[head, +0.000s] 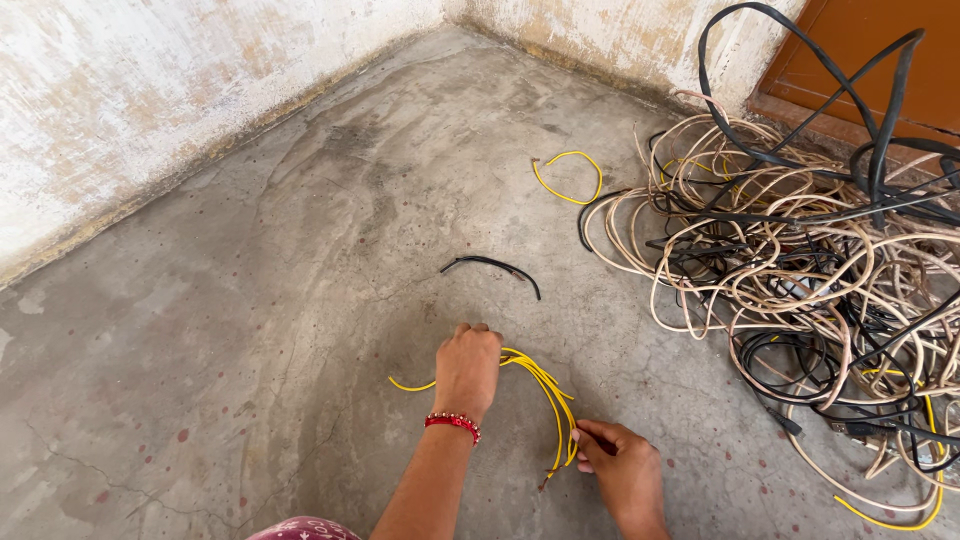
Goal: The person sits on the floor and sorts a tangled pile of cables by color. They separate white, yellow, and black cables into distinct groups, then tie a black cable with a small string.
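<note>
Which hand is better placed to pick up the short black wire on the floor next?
Left, probably. The left hand grips the yellow wires just below the black wire. The right hand pinches their lower ends, farther from it.

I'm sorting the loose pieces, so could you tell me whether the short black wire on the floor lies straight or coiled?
Neither: the black wire lies loose in a shallow arc, uncoiled, beyond both hands.

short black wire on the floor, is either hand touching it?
No. The short black wire lies alone on the concrete floor, apart from both hands; the left hand and right hand both grip the yellow wire bundle.
</note>
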